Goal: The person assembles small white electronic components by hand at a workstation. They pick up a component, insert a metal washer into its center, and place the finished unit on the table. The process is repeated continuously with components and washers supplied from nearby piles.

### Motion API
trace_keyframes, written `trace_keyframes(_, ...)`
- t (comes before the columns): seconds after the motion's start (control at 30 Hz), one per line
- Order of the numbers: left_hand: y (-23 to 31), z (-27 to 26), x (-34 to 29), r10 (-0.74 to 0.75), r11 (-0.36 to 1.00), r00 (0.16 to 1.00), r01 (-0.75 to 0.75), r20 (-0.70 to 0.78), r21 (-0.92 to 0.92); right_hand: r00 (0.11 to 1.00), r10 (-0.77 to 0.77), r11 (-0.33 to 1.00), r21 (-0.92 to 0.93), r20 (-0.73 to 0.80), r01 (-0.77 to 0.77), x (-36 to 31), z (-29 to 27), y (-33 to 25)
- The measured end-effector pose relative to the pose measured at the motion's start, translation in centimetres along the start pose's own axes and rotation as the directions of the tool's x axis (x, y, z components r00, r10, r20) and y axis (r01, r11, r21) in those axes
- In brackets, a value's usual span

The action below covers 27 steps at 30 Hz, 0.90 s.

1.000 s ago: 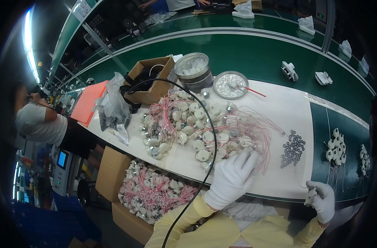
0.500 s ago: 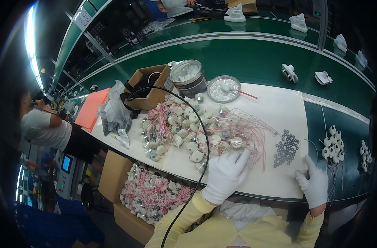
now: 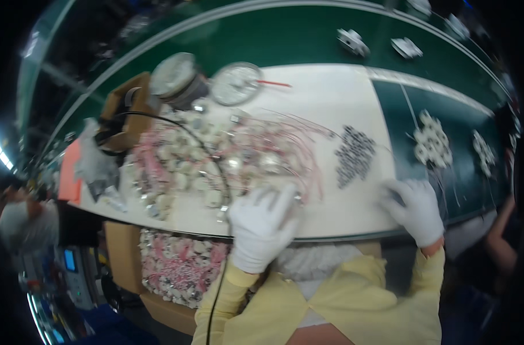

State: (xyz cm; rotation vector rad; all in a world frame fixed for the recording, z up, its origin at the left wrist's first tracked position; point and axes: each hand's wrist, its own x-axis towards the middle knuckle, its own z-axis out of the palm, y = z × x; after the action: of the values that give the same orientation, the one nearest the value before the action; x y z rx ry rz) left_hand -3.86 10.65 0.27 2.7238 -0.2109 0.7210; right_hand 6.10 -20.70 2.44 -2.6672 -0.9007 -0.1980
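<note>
My left hand, in a white glove, rests at the near edge of a pile of small round motor-like parts with white caps, metal cans and pink wires. Its fingers bend together over the nearest parts; a shiny bit shows by the fingertips, and blur hides what they grip. On the right, my gloved right hand hovers by the front edge of the white work surface, thumb and curled fingers apart, nothing visible between them. Small dark rings lie loose between the pile and this hand.
Behind the pile stand a clear tub, a round dish with a red stick, and an open carton. A black cable crosses the pile. White-capped parts lie right. Below left, a box holds more wired parts.
The view has turned and blurred, shifting the bench leftward and up in the picture. My left hand stays at the pile's near edge; my right index finger, stretched before, is now curled.
</note>
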Motion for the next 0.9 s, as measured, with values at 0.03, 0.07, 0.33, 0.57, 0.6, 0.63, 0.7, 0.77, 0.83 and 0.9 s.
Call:
trace_keyframes(0.03,0.0,0.4,-0.2,0.009,1.0,1.0,-0.009,-0.006,0.002,1.0,-0.002,1.0,-0.001,0.016,0.002,0.1,-0.3,0.2)
trace_keyframes(0.07,-0.1,0.9,-0.2,0.035,0.999,0.999,-0.034,-0.034,0.029,1.0,-0.01,1.0,0.006,0.027,0.01,0.1,-0.7,0.3)
trace_keyframes(0.33,0.2,1.7,1.5,0.071,0.996,0.997,-0.069,-0.04,0.06,0.973,0.212,0.85,0.509,-0.091,-0.138,0.8,1.2,1.4)
trace_keyframes(0.57,-0.6,2.2,0.2,0.041,0.999,0.998,-0.039,-0.044,0.035,0.986,0.168,0.864,0.479,0.017,-0.155,2.3,1.6,0.1)
trace_keyframes(0.6,-0.6,2.3,0.1,0.042,0.999,0.998,-0.04,-0.056,0.034,0.986,0.164,0.865,0.475,0.032,-0.159,2.3,1.5,0.0)
trace_keyframes(0.63,-0.6,2.3,0.1,0.044,0.999,0.997,-0.042,-0.069,0.033,0.99,0.142,0.886,0.443,0.019,-0.136,2.4,1.5,0.0)
trace_keyframes(0.7,-0.4,2.0,0.1,0.036,0.999,0.997,-0.034,-0.064,0.022,0.996,0.094,0.922,0.378,-0.002,-0.087,2.5,1.5,0.0)
trace_keyframes(0.77,-0.2,1.4,0.2,0.028,1.0,0.999,-0.028,-0.028,0.006,0.997,0.075,0.922,0.38,0.006,-0.072,2.5,1.6,0.2)
trace_keyframes(0.83,-0.4,1.8,0.2,0.041,0.999,0.998,-0.04,-0.056,0.023,0.999,0.046,0.935,0.351,0.009,-0.046,2.6,1.5,0.0)
trace_keyframes(0.9,-0.4,1.9,0.2,0.045,0.998,0.997,-0.042,-0.068,0.038,1.0,0.007,0.958,0.288,0.006,-0.009,2.9,1.1,-0.4)
